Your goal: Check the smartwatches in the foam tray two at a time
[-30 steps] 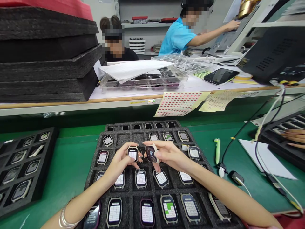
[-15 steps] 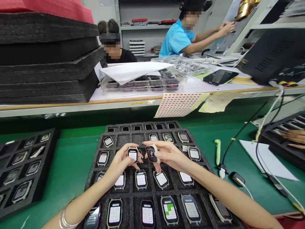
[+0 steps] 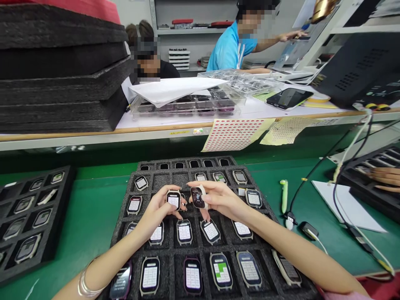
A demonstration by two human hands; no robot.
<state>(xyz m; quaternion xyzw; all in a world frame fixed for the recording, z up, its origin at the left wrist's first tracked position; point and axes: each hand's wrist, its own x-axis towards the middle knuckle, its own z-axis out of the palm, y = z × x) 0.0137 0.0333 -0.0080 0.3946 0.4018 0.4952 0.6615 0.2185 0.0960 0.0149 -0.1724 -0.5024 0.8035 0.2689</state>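
My left hand (image 3: 156, 211) pinches a small smartwatch body with a lit white screen (image 3: 173, 199) above a black foam tray (image 3: 162, 182). My right hand (image 3: 220, 201) grips a second watch body with a dark picture screen (image 3: 198, 197), tilted toward me. The two watches are held side by side, almost touching. Below them the tray's pockets hold several watch bodies with lit screens, such as one showing green blocks (image 3: 221, 271).
A second foam tray with watches (image 3: 28, 212) lies at left. A green pen (image 3: 284, 196), cables and a black charger puck (image 3: 308, 230) lie at right on the green mat. Another person's hand (image 3: 384, 177) rests on a tray far right. Two people work behind the raised shelf.
Both hands stay in place with their watches; the view shifts slightly upward. The person in blue at the back has stretched an arm further to the right.
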